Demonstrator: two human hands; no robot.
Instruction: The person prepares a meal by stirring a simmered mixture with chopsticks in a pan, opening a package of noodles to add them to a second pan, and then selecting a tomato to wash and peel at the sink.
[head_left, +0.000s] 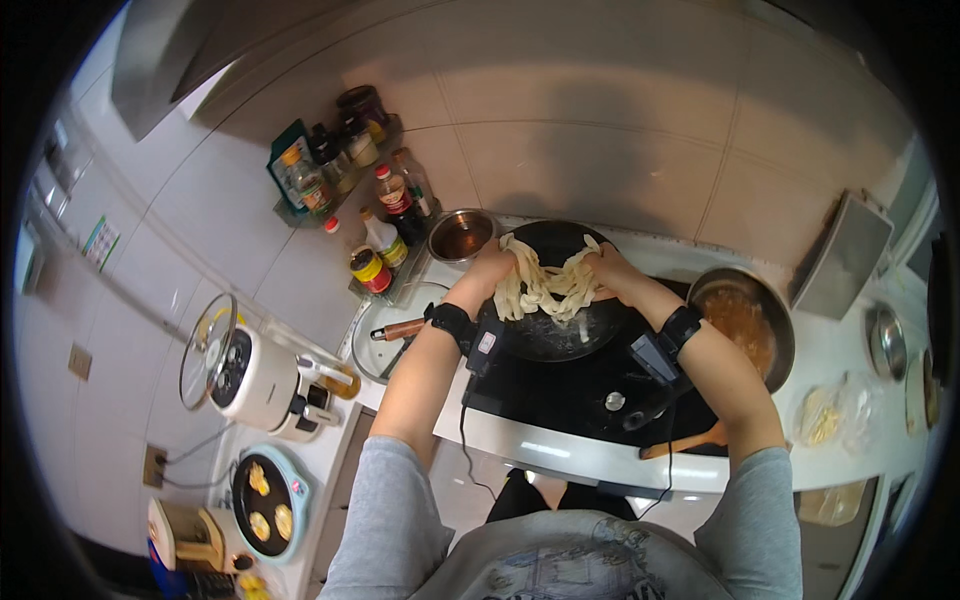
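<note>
Above a black frying pan (555, 345) on the cooktop, a tangle of wide, pale noodles (551, 289) hangs between my two hands. My left hand (491, 266) grips the bunch at its left end, and my right hand (613, 274) grips the right end. The noodles sag in the middle, and I cannot tell whether they touch the pan. A whitish patch marks the pan's dark inner surface. Close to my left hand stands a metal bowl (459, 236) of brown liquid. Right of my right forearm is a second pan (739, 322) with brownish, bubbly liquid.
A glass lid (367, 330) lies left of the black cooktop (540, 401), below a rack of sauce bottles (394, 195). Further left are a white air fryer (262, 382) and a blue electric griddle (296, 517) holding food. A wooden handle (679, 446) crosses the front edge; plastic bags (832, 416) lie right.
</note>
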